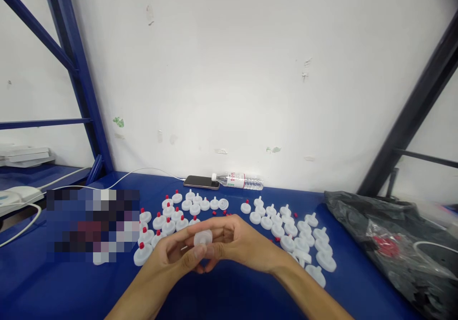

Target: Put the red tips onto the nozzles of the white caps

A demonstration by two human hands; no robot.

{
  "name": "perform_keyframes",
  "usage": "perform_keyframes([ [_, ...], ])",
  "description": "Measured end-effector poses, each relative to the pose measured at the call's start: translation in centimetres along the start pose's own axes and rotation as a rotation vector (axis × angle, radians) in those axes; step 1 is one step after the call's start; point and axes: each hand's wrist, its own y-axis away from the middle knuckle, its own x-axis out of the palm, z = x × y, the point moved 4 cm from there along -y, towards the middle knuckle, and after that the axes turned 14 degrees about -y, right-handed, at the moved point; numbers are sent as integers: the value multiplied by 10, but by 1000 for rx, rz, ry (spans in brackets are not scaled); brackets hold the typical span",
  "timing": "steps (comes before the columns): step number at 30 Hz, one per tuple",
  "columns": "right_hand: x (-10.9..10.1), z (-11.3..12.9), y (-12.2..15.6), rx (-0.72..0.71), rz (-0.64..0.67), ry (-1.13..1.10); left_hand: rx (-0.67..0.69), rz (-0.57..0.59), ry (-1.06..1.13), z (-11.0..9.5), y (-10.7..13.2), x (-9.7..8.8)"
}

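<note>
Between my two hands is a white plastic nozzle cap, held low over the blue table. My left hand is closed on it, thumb pressed against its near side. My right hand meets it from the other side, its thumb and fingers closed at the same cap. The fingertips partly hide the cap's underside. Beyond my left hand stand several white nozzle caps with red tips. Several white nozzle caps without red tips stand to the right. Small loose red tips lie just past my right hand.
Against the wall lie a phone on a white cable and a plastic water bottle on its side. Dark plastic sheeting with a clear bag of red pieces covers the right side. Blue frame posts rise at left.
</note>
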Motion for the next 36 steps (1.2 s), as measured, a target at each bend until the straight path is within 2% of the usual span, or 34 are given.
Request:
perform_keyframes([
  [6, 14, 11, 8, 25, 149, -2, -35, -44, -14, -2, 5, 0],
  [8, 19, 12, 8, 10, 163, 11, -43, -64, -36, 1, 4, -1],
  [11, 20, 9, 4, -27, 109, 14, -53, -82, -47, 3, 2, -3],
  [14, 18, 4, 0, -21, 58, 49, -93, -67, 59, 3, 4, -2],
  [20, 13, 6, 2, -39, -54, 161, -103, 79, 338, -8, 9, 4],
  [23, 12, 7, 4, -58, -122, 250, -125, 118, 396, -10, 8, 5],
  [25, 13, 9, 4, -121, -159, 328, -125, 116, 397, -9, 8, 5],
  [31, 20, 11, 3, -380, -289, 995, -169, -1, 377, -5, 7, -2],
  [33, 21, 9, 4, -426, -293, 1041, -177, 11, 369, -6, 7, -1],
  [36, 19, 8, 6, -428, -292, 1016, -147, 91, 371, -11, 6, 4],
])
